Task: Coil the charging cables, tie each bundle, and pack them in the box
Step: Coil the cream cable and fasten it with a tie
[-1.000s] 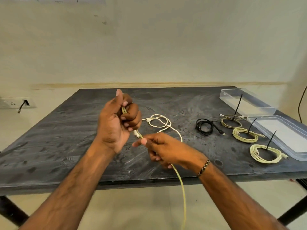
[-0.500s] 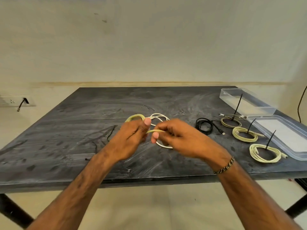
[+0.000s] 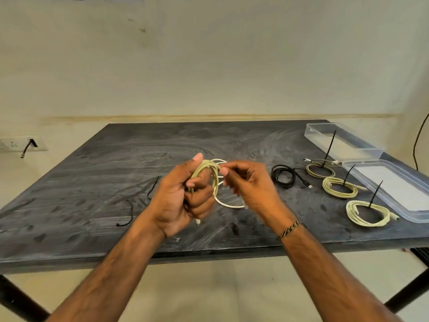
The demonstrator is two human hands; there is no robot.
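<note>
- Pale green charging cable (image 3: 205, 169) sits looped in the left hand (image 3: 180, 201), its lower turns hidden behind curled fingers.
- The left hand's fingers clamp the coil, thumb up.
- The right hand (image 3: 249, 185), slightly blurred, pinches the coil's top strand.
- A white cable (image 3: 224, 202) lies on the table (image 3: 92, 182) behind both hands, partly hidden.
- Right of the right hand: a black cable (image 3: 284, 178), three tied bundles (image 3: 340, 187), and a clear box (image 3: 343, 144).

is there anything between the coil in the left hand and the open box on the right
Yes. The right hand sits beside the greenish cable coil held by the left hand; beyond lie a black cable and three tied bundles in front of the clear box. Lifted over them, nothing visible blocks it.
</note>
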